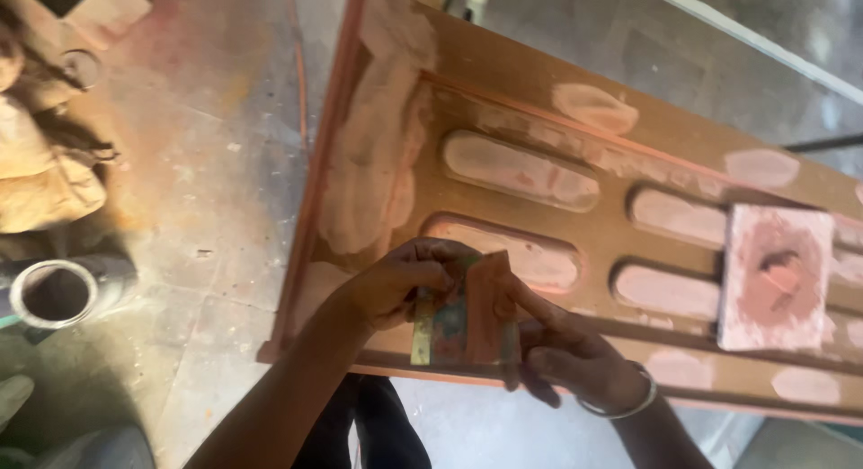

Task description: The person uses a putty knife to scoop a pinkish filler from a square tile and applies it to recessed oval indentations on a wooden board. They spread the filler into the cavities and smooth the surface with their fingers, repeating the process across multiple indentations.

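A brown wooden door panel [503, 83] with oval grooves lies slanted across the view, patched with pinkish filler. My left hand [395, 285] and my right hand [566, 352] meet over its near edge. Both grip a flat metal scraper blade [458, 321] smeared with pink filler, the left hand at its left side and the right hand at its right side and lower corner. A metal bangle circles my right wrist. A square board [778, 276] with a lump of pink filler on it rests on the panel to the right.
The concrete floor [216, 163] is dusty and stained pink. An open round tin [54, 294] stands at the left. Crumpled brown cloth or sacking [45, 172] lies at the upper left. A pale rail [764, 47] crosses the upper right.
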